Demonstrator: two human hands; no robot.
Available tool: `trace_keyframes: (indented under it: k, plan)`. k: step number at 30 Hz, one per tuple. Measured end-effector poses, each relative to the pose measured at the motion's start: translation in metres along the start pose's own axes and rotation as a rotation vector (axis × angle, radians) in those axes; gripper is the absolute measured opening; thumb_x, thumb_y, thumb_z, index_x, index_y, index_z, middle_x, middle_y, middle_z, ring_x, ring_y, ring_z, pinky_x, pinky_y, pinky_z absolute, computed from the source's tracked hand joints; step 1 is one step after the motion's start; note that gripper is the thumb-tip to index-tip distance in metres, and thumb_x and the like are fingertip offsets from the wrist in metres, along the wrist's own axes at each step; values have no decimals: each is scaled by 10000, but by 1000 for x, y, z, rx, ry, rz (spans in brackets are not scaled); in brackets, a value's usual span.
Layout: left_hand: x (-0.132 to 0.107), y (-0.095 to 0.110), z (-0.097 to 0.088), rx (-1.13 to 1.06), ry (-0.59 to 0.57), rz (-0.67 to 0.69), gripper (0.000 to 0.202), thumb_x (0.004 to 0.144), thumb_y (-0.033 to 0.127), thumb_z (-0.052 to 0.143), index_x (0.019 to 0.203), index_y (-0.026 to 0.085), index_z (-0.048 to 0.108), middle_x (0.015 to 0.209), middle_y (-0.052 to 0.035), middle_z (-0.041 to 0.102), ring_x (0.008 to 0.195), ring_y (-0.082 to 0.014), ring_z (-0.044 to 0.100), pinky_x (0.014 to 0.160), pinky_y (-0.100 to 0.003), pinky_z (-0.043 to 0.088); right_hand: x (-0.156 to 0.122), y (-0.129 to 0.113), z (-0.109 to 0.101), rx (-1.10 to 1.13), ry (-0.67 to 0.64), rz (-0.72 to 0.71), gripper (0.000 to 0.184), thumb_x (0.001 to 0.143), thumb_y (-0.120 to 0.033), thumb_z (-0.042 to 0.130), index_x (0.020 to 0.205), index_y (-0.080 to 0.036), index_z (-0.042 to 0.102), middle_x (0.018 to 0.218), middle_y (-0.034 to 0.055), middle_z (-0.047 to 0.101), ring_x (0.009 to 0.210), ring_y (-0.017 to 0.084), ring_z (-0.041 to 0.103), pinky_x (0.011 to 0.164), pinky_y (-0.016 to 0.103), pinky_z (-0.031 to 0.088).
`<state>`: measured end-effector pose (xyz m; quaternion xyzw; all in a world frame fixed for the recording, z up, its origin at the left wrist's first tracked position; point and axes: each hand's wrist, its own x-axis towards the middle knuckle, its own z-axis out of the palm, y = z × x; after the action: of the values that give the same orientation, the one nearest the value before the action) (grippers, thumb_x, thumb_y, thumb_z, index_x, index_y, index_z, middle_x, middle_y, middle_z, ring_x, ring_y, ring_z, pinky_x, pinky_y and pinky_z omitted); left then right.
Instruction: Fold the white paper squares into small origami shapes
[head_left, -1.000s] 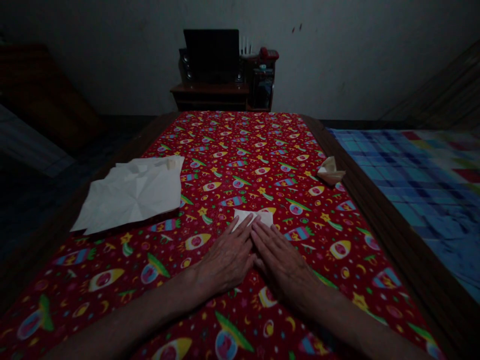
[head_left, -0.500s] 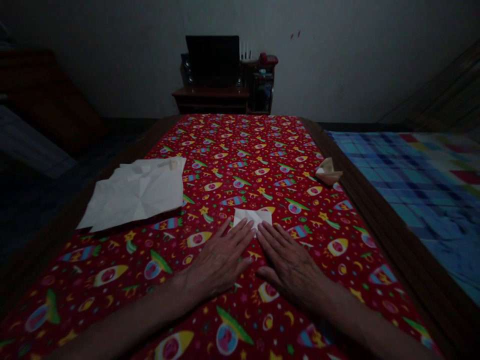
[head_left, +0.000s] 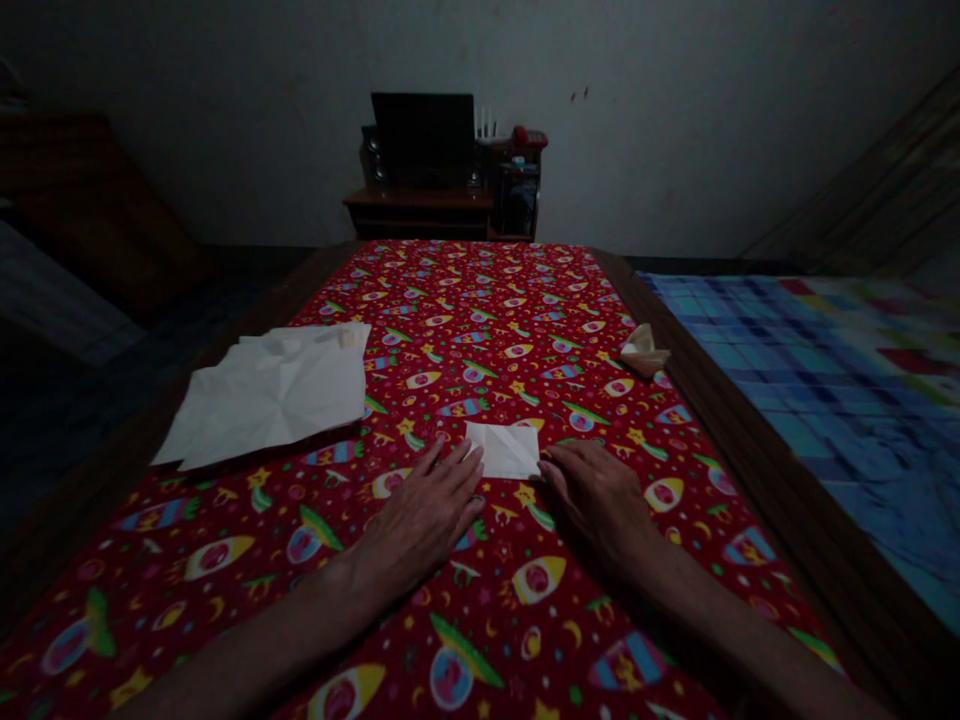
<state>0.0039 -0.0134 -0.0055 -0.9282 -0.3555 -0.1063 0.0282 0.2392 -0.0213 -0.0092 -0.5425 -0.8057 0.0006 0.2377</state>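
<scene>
A small folded white paper (head_left: 507,450) lies on the red patterned cloth (head_left: 480,640), its diagonal creases showing. My left hand (head_left: 424,510) rests flat, its fingers stretched out and their tips on the paper's left edge. At the lower right corner of the paper, my right hand (head_left: 600,500) has its fingers curled in, with thumb and forefinger closed at that corner. Off to the left lies a stack of larger creased white sheets (head_left: 274,395). Near the cloth's right edge sits a folded brownish paper piece (head_left: 644,352).
Dark brown edges (head_left: 720,440) border the cloth on both sides. At the far end, a desk (head_left: 420,205) holds a black monitor (head_left: 424,140), speakers and a red telephone (head_left: 529,137). A blue plaid sheet (head_left: 787,400) spreads out on the right.
My right hand has lifted off the paper's face and drawn right, its fingers curling at the corner. My left hand has slid slightly left, uncovering more of the paper. The view tilted up slightly.
</scene>
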Motion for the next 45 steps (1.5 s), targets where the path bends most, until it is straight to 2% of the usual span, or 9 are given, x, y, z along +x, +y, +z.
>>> trace_keyframes:
  k: [5,11,15,20,24,27,30,37,45]
  plan:
    - [-1,3,-1,-77,80,-15,324,946,216,380,1204,105,542,1341,-102,506,1311,-230,381,1072,-436,381,13,-5,4,-39,-111,141,246,879,-381,501,759,-175,560,693,43,603,590,155,537,527,253,344]
    - [-3,1,3,-122,125,-5,360,933,168,386,1273,73,461,1352,-127,487,1309,-235,382,1060,-427,407,10,-1,18,315,-8,187,135,842,-306,536,768,-193,536,685,1,593,571,128,529,519,224,370]
    - [-3,0,2,-179,227,4,295,917,128,408,1196,122,505,1335,-105,498,1297,-210,389,1069,-392,395,1,-4,19,437,11,44,96,858,-245,503,786,-191,538,719,7,585,612,125,529,550,224,393]
    - [-2,-1,-6,-152,366,-104,293,887,153,488,1179,143,459,1261,-123,492,1228,-229,419,1037,-394,398,-2,-12,15,306,77,-122,123,884,-195,444,793,-182,526,729,28,574,652,141,517,587,250,379]
    - [7,-6,-10,-110,352,-75,383,881,186,510,1247,139,408,1246,-129,483,1184,-249,427,1005,-422,390,-1,-9,18,349,65,-80,126,880,-217,470,766,-187,514,695,3,566,597,118,510,552,229,372]
    - [13,-9,-10,-140,274,-20,146,907,185,458,1031,161,532,1036,-73,590,987,-209,526,899,-378,430,-1,-7,19,313,77,-62,117,873,-217,474,773,-186,526,689,2,571,587,118,516,546,229,376]
    - [15,-10,-9,-178,245,13,144,920,167,416,886,164,556,927,-53,618,887,-189,551,820,-343,434,0,-7,17,180,177,-136,117,874,-206,465,802,-180,553,750,36,600,664,144,544,584,246,393]
    - [23,-19,-6,-205,467,32,136,882,191,489,830,198,614,942,-43,661,966,-188,554,820,-342,414,3,-8,9,-2,268,-372,174,885,-162,450,882,-191,622,839,58,622,729,148,526,616,254,405]
    - [-3,2,-16,-77,235,13,205,882,165,456,1036,186,589,1119,-65,615,1040,-235,507,905,-416,383,-5,-24,-2,-114,120,-594,247,908,-149,391,811,-148,617,779,82,611,698,175,504,606,305,392]
